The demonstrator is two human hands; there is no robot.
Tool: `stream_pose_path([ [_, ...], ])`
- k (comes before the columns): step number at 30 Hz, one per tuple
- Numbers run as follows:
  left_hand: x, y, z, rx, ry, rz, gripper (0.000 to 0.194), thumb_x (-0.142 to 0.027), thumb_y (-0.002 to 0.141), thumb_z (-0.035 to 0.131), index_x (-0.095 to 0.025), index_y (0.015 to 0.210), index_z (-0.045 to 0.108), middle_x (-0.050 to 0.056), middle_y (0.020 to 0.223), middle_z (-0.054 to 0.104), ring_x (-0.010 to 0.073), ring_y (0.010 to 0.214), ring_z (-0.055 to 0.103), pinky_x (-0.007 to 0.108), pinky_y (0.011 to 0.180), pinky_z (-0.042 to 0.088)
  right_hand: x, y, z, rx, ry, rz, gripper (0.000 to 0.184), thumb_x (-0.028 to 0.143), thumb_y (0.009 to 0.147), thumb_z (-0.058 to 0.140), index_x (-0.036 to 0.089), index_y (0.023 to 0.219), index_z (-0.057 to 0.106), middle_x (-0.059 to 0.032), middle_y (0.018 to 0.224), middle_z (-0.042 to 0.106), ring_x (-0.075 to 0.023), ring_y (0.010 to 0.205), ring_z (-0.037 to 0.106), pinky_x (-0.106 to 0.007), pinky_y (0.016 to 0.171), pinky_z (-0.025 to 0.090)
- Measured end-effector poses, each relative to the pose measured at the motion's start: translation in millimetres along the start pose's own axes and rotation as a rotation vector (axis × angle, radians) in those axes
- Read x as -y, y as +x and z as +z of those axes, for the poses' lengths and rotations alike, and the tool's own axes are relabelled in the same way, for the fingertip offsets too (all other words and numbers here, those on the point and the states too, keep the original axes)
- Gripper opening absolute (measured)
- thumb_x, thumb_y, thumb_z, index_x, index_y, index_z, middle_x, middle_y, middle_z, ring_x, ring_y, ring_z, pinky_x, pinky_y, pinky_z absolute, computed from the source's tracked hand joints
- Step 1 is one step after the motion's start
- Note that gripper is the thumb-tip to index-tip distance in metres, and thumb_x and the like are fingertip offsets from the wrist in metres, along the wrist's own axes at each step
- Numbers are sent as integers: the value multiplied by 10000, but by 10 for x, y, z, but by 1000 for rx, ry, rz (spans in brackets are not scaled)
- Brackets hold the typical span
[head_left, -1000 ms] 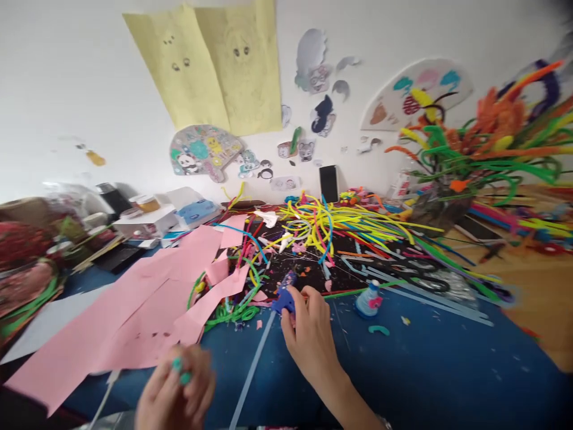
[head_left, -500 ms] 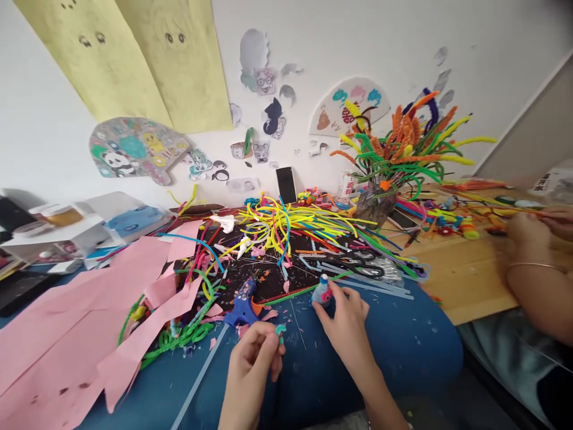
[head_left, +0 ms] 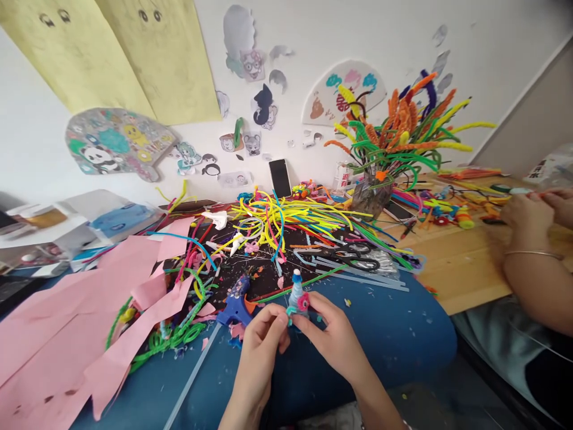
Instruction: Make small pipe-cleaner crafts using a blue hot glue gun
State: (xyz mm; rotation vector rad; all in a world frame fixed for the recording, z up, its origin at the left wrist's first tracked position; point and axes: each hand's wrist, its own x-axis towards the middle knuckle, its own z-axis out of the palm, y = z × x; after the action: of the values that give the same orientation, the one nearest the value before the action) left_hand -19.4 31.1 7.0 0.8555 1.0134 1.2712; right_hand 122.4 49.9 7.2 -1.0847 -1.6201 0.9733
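Note:
My right hand [head_left: 335,337] grips a small light-blue cone [head_left: 296,295], which looks wound from pipe cleaner, with a white and blue tip and a pink flower on its side. Pinched in the fingertips of my left hand [head_left: 262,337] is a short curled teal piece of pipe cleaner [head_left: 290,313], held against the cone's lower left edge. Whether the two are stuck together I cannot tell. A blue glue gun [head_left: 236,309] lies just left of my left hand, a long translucent glue stick [head_left: 193,375] running from it toward the front.
Yellow pipe cleaners [head_left: 290,216] heap on a dark mat behind my hands, near black scissors [head_left: 358,258]. Pink sheets [head_left: 111,298] cover the left side. A vase [head_left: 372,197] of bright pipe cleaners stands at back right. Another person's hands [head_left: 528,215] work at the wooden table [head_left: 447,263].
My hands have come together: the right hand brought the cone leftward and down, and the left-hand teal piece now meets its lower edge. The view has shifted slightly.

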Motion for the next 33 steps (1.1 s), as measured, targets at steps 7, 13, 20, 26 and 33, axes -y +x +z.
stream_pose_path([
  [7, -22, -17, 16, -34, -49, -32, 352, -474, 753, 749, -157, 695, 606, -64, 626, 394, 58, 525, 294, 180, 480, 278, 39, -22, 1, 27, 6, -22, 63, 234, 896, 609, 210, 926, 659, -9, 931, 640, -168, 903, 587, -252, 802, 442],
  [13, -30, 1, 48, -84, -63, -28, 376, -478, 712, 773, -157, 672, 583, -71, 608, 379, 55, 513, 291, 169, 468, 270, 73, -30, -4, 27, -15, -26, 66, 224, 890, 613, 204, 935, 657, -14, 947, 643, -170, 913, 585, -257, 806, 443],
  [20, -40, 0, 65, -95, -53, -49, 384, -468, 683, 787, -151, 651, 573, -75, 595, 366, 57, 518, 267, 160, 469, 271, 98, -39, -9, 43, -20, -30, 50, 197, 886, 610, 205, 921, 645, -19, 975, 652, -178, 940, 594, -261, 824, 450],
  [26, -6, 29, 65, -114, 23, 9, 364, -451, 719, 746, -160, 637, 544, -73, 585, 386, 59, 496, 281, 172, 460, 255, 92, -44, -5, 34, -34, -28, 48, 209, 886, 615, 215, 919, 650, -24, 967, 654, -188, 936, 600, -278, 824, 463],
  [33, 73, 33, 10, -165, 212, 193, 273, -373, 806, 691, -171, 671, 567, -43, 634, 481, 100, 581, 394, 204, 544, 332, 87, -56, -19, 29, -58, -26, 99, 218, 893, 619, 222, 977, 670, -21, 969, 640, -186, 942, 592, -277, 826, 463],
])
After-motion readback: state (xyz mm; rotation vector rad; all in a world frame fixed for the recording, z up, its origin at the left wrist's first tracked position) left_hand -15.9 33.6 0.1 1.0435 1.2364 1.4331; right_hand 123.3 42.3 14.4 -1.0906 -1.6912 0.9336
